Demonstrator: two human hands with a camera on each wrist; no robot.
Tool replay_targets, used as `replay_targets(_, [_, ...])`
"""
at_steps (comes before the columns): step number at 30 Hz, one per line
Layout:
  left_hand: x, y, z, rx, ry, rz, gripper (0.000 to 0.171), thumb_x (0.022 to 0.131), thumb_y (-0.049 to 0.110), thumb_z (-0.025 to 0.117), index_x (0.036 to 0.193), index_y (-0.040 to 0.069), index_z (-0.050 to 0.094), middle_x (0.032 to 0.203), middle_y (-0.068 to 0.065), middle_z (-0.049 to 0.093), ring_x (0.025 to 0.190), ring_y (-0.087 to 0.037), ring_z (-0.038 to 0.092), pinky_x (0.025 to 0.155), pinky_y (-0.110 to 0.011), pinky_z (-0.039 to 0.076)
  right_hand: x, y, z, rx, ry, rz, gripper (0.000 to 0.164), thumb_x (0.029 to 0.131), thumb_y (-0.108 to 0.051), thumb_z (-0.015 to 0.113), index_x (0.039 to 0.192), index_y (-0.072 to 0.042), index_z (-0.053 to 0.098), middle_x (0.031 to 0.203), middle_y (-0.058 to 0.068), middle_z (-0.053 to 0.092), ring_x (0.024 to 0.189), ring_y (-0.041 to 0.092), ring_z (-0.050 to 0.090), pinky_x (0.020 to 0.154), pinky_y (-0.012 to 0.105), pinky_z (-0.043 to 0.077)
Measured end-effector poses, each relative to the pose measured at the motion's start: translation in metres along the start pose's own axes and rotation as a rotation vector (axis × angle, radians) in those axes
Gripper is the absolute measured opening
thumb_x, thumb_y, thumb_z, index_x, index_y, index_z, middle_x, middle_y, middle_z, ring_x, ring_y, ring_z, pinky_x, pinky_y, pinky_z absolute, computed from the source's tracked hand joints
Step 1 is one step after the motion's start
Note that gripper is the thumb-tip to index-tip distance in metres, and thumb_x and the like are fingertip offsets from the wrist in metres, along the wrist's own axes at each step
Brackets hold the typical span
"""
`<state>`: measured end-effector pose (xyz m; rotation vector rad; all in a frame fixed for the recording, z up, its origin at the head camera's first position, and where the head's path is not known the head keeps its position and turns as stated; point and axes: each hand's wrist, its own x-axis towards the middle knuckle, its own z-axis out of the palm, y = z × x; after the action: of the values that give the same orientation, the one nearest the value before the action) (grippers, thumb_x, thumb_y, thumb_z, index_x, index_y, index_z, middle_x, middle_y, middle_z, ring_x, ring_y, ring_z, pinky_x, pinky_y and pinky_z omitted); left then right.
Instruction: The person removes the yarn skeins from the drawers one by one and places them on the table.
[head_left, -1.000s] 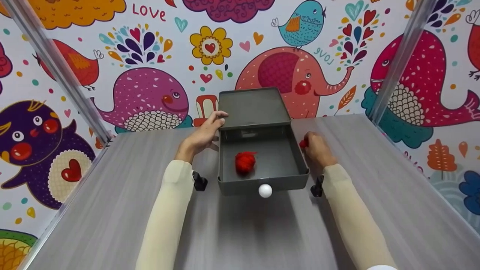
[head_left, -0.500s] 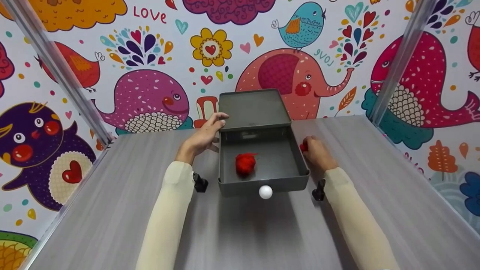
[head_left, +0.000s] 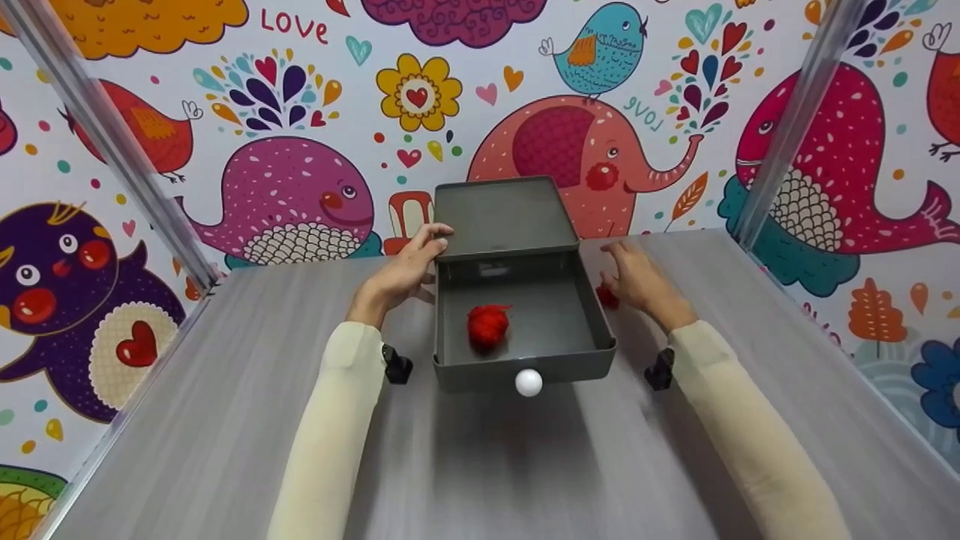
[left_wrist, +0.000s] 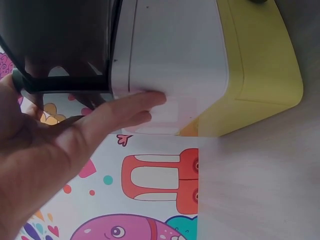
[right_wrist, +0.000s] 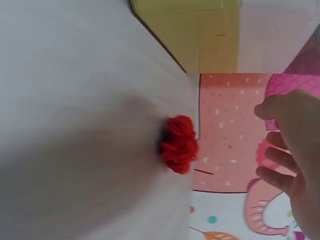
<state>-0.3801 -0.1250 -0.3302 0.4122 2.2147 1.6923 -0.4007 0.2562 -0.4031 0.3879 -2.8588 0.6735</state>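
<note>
A small drawer cabinet with a grey top (head_left: 506, 214) stands near the back wall, its grey drawer (head_left: 487, 373) pulled out by a white knob (head_left: 529, 382). Inside the drawer lies a red yarn ball (head_left: 487, 327). My left hand (head_left: 397, 277) rests at the cabinet's upper left; in the left wrist view its straight fingers lie along the white side wall (left_wrist: 172, 45). Right of the cabinet, my right hand (head_left: 645, 283) is raised with fingers spread and holds nothing. A second red yarn ball (right_wrist: 179, 145) sits on the table, apart from those fingers in the right wrist view.
The cabinet's lower part (left_wrist: 265, 65) is yellow and stands on the grey wood-grain table (head_left: 225, 390). A wall printed with cartoon animals (head_left: 300, 187) rises close behind. Metal posts (head_left: 795, 127) stand at the back corners. Black wrist cameras (head_left: 396, 365) are strapped to both forearms.
My right hand has let go of the second red yarn ball, opened its fingers and moved up and right. The left hand, drawer and the yarn ball inside have stayed in place.
</note>
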Motion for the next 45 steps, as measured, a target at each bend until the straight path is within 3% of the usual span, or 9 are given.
replay_targets(4, [0.000,0.000,-0.001,-0.002,0.003,-0.002,0.038,0.109,0.034,0.033,0.145,0.023,0.030,0.160,-0.017,0.018,0.132,-0.063,0.037,0.098,-0.074,0.043,-0.002,-0.003,-0.013,0.013,0.029,-0.015,0.054,0.093,-0.012,0.066,0.143,-0.002,0.045,0.146,0.023,0.045,0.132,0.041,0.044,0.113,0.060,0.039])
replay_targets(9, [-0.001,0.001,-0.002,0.008,0.003,-0.006,0.038,0.109,0.035,0.033,0.145,0.024,0.030,0.159,-0.016,0.019,0.131,-0.063,0.039,0.097,-0.073,0.045,-0.007,-0.006,-0.022,0.112,0.095,0.003,0.057,0.091,-0.016,0.071,0.144,-0.012,0.049,0.141,0.017,0.054,0.130,0.037,0.050,0.110,0.059,0.043])
replay_targets(21, [0.000,-0.001,-0.002,-0.013,-0.014,-0.001,0.038,0.109,0.035,0.033,0.145,0.024,0.029,0.160,-0.016,0.018,0.135,-0.063,0.034,0.099,-0.075,0.041,-0.021,-0.032,-0.038,0.324,0.267,-0.131,0.037,0.092,-0.014,0.070,0.127,-0.005,0.063,0.124,0.018,0.064,0.111,0.031,0.059,0.097,0.051,0.052])
replay_targets(27, [-0.001,0.001,-0.002,-0.021,-0.023,-0.002,0.038,0.109,0.035,0.032,0.145,0.025,0.028,0.161,-0.016,0.016,0.138,-0.063,0.030,0.101,-0.076,0.039,-0.029,-0.047,-0.052,0.378,0.246,-0.136,0.037,0.094,-0.021,0.070,0.128,-0.009,0.064,0.122,0.012,0.066,0.110,0.025,0.061,0.097,0.044,0.053])
replay_targets(33, [-0.001,0.002,-0.001,-0.020,-0.022,-0.009,0.037,0.109,0.035,0.032,0.145,0.025,0.029,0.161,-0.015,0.016,0.137,-0.063,0.031,0.100,-0.075,0.040,-0.039,-0.066,-0.068,0.399,0.229,-0.162,0.038,0.093,-0.025,0.072,0.128,-0.014,0.065,0.123,0.006,0.066,0.109,0.022,0.061,0.091,0.018,0.050])
replay_targets(39, [-0.001,0.005,0.000,0.020,-0.013,-0.004,0.038,0.109,0.036,0.033,0.145,0.027,0.029,0.161,-0.015,0.018,0.134,-0.061,0.037,0.099,-0.072,0.044,-0.050,-0.087,-0.081,0.392,0.181,-0.206,0.040,0.092,-0.034,0.071,0.128,-0.017,0.065,0.125,0.003,0.065,0.110,0.021,0.061,0.088,0.016,0.050])
replay_targets(45, [0.000,0.002,-0.001,0.010,-0.014,-0.013,0.037,0.109,0.036,0.033,0.145,0.026,0.029,0.162,-0.015,0.017,0.136,-0.062,0.034,0.099,-0.073,0.043,-0.058,-0.104,-0.083,0.419,0.118,-0.288,0.038,0.092,-0.027,0.072,0.127,-0.012,0.066,0.123,0.006,0.067,0.106,0.020,0.064,0.090,0.013,0.049])
